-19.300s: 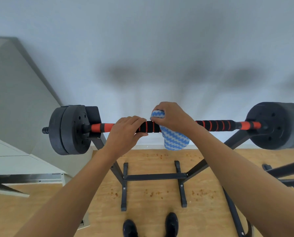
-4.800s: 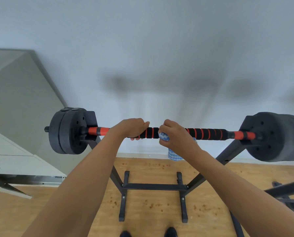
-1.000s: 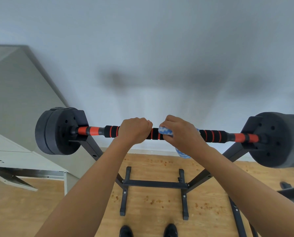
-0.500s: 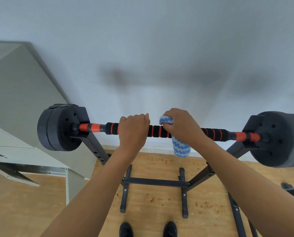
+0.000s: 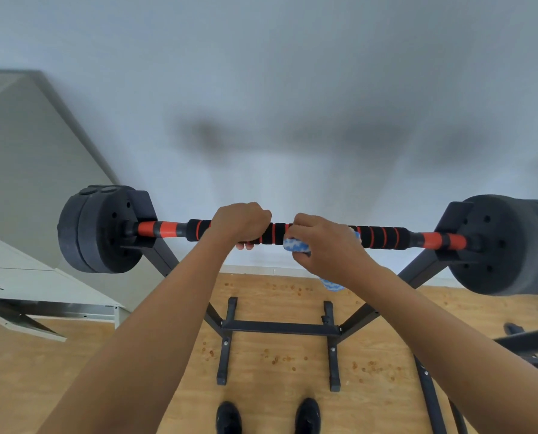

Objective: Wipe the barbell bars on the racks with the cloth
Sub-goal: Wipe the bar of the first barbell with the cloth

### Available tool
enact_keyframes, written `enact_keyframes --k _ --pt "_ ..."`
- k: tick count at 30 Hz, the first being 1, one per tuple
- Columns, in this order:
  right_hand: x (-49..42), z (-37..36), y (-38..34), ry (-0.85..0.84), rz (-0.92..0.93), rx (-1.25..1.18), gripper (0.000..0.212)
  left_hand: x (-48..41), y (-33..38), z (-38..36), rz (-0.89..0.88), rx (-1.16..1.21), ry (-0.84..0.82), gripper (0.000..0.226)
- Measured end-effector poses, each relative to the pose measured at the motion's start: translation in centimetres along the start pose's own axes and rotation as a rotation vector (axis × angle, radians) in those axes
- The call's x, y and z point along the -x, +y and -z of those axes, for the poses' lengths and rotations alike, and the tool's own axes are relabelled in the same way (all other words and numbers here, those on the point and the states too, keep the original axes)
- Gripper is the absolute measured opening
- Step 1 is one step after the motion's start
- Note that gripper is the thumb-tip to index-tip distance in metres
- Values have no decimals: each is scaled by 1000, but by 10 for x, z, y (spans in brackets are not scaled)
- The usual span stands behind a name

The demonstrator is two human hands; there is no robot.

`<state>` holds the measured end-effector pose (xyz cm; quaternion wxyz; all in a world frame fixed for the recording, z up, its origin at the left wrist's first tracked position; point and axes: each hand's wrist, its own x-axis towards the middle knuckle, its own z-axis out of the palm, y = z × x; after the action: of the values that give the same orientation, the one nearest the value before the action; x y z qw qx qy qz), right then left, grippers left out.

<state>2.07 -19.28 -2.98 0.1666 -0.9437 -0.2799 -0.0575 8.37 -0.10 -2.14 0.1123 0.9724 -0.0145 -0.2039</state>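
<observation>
Head view: black-and-orange ribbed barbell bar [image 5: 383, 237] lies left-right across the black steel rack [image 5: 280, 328]. Right hand [image 5: 327, 245] clamps blue-white zigzag cloth [image 5: 296, 244] round bar's middle; left hand [image 5: 241, 222] grips bare bar just beside.

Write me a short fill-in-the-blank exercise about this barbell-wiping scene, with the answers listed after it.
1. The left hand grips the barbell bar bare, while the right hand presses a blue and white ____ against it.
2. The foam grip on the bar is black with rings coloured ____.
3. The bar rests on a dark metal ____ standing on the wooden floor.
4. Each end of the bar carries black weight ____.

Missing words: cloth; orange; rack; plates
</observation>
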Motion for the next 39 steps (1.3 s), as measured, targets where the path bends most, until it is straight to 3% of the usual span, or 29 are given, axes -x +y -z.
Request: enact_keyframes --k 2,4,6,9,12,16,18,21,23,28,30,32,34,36,39 --pt "-2 2 2 24 -50 -62 18 3 0 -3 -6 -26 87 35" --pt "-11 5 5 99 -136 -183 17 15 -7 -17 -140 -330 307 33" --pt "-19 6 5 148 -178 -204 14 28 -14 -34 -248 -512 403 39" --pt "-20 1 -5 151 -180 -85 17 34 -18 -50 -262 -471 521 6" --pt "-14 -1 -7 135 -159 -37 19 27 -12 -42 -188 -472 403 23" --pt "-15 3 0 115 -128 -76 18 17 -4 -22 -164 -271 334 13" --pt "-15 3 3 99 -109 -87 18 13 -2 -13 -131 -219 184 7" --pt "-12 6 6 69 -61 -98 17 5 -2 2 0 19 -94 33" --pt "-10 13 7 48 -26 -105 19 0 -1 9 29 135 -242 36" --pt "-1 12 8 -73 104 -56 19 -6 -4 10 19 251 -347 38" --pt "-4 16 9 -14 14 -151 19 -7 -5 7 -21 193 -247 40" --pt "-12 28 16 145 -162 -330 17 -6 -6 1 -114 39 6 34" --pt "-18 43 26 177 -286 -401 10 -1 -8 -10 -193 -13 279 30" --pt "-22 57 36 -1 -338 -404 9 11 -8 -25 -224 7 422 28" --pt "-27 75 50 -385 -372 -350 23 26 2 -44 -312 -225 503 18"
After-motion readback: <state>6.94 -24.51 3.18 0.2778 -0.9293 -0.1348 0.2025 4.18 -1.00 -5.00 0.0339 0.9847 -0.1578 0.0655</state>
